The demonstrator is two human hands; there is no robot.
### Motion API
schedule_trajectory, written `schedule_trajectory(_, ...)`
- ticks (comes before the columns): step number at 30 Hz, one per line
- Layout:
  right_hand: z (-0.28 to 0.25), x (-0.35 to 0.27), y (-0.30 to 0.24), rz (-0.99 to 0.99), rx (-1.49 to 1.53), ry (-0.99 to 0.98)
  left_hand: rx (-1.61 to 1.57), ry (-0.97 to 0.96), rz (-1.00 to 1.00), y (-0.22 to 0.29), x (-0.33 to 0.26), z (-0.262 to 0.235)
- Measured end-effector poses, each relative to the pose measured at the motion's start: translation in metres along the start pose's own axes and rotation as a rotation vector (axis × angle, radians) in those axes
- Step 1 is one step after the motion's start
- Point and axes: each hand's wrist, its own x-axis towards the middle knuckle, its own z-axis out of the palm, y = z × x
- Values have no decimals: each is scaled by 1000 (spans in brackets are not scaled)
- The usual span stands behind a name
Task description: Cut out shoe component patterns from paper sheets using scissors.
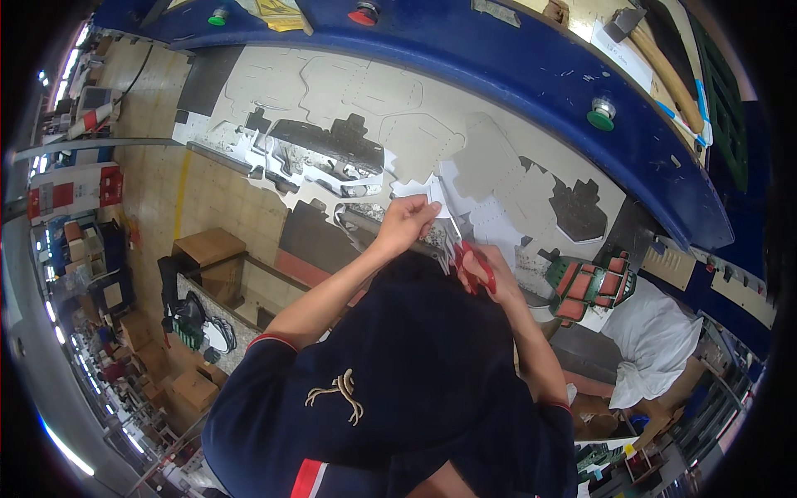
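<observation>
My left hand [407, 222] is closed, its thumb and fingers pinching a white piece of sheet material [436, 199]. My right hand [491, 274] is closed round the red handles of a pair of scissors [471, 267]. The scissors' metal blades point up and away, close to the white piece; whether they touch it is unclear. Beyond both hands lies a large light-grey sheet [349, 91] with cut outlines and several shaped holes that show the dark surface below. White cut scraps [332, 183] hang together along its near left edge.
A green cutting die with orange-red padding [588, 286] rests right of my right hand. Beside it is a white bag [656, 340]. A blue machine beam [498, 58] with red and green buttons spans the far side. A hammer [656, 62] lies beyond it. Left stands a cardboard box [207, 247].
</observation>
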Motion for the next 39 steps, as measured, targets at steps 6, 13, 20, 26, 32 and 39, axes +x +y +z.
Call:
schedule_trajectory(6,-5,3,5,8,-10,-9,9,-81,-49,-2,7,-7)
schedule_trajectory(13,-8,7,0,98,154,-102,-175,8,-181,2,5,3)
schedule_trajectory(20,-53,-29,-47,385,-277,-238,425,252,-2,-35,22,-21)
schedule_trajectory(26,-48,15,-48,-69,-673,287,670,512,349,-43,18,-15)
schedule_trajectory(32,-31,123,-15,-100,-608,535,121,161,-356,-36,42,-37)
schedule_trajectory(39,-22,133,-12,-137,-766,654,1127,391,167,-38,29,-21)
